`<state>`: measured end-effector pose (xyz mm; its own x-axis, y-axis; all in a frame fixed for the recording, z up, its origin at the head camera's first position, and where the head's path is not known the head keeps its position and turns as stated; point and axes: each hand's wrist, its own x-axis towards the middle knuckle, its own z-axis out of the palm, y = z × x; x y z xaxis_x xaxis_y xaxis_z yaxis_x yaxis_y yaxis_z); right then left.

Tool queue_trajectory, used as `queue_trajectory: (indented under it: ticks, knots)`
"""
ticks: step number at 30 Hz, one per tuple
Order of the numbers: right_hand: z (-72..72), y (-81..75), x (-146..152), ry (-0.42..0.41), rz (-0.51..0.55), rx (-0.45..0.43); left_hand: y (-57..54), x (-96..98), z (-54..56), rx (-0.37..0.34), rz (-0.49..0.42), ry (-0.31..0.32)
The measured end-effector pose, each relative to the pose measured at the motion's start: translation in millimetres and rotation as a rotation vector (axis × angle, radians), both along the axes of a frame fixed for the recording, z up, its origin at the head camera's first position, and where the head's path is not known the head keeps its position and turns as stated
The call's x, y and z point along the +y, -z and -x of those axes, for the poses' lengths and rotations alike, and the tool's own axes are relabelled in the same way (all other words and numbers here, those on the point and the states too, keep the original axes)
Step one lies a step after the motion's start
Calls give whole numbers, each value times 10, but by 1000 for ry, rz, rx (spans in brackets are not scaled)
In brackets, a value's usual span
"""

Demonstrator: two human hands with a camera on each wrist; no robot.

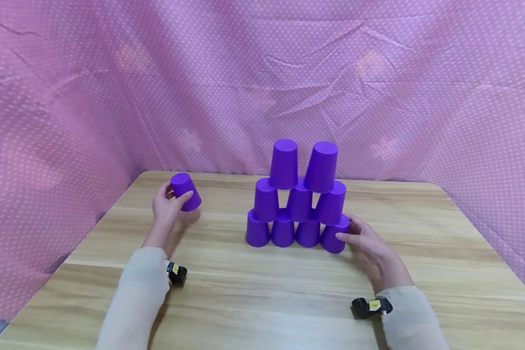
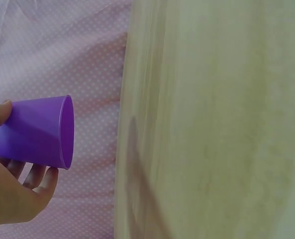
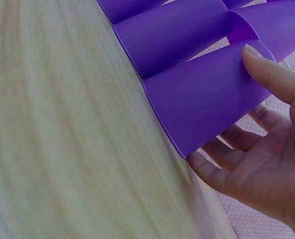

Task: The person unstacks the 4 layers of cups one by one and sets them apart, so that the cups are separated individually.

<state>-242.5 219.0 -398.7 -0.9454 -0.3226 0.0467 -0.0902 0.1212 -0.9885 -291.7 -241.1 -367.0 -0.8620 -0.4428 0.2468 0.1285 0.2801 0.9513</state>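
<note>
Upside-down purple cups form a stacked pyramid: several in the bottom row, three in the middle row (image 1: 300,200) and two on top (image 1: 284,164). Off to the left, my left hand (image 1: 165,206) grips a single purple cup (image 1: 186,192), thumb on one side and fingers on the other. That cup is tilted and held above the table; its open rim shows in the left wrist view. My right hand (image 1: 369,240) holds the rightmost bottom cup (image 3: 207,94) between thumb and fingers. This cup's rim stands on the table, and a middle-row cup rests partly on it.
The wood-grain table (image 1: 262,296) has rounded far corners. A pink polka-dot cloth (image 1: 227,87) hangs behind it and along both sides. Small black cameras are strapped at the left wrist (image 1: 177,273) and the right wrist (image 1: 369,307).
</note>
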Motion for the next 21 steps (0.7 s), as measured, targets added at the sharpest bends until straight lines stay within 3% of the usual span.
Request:
queue_trajectory:
  ticks: [7,12,21]
  knots:
    - [22,21,7,7,-4,-6,34,21,153,-22,-34,-19]
    - [28,16,-2,11,2,-5,-6,47,218,-56,-28,-52]
    - [10,10,2,16,-6,-6,63,-15,407,-77,-25,-67]
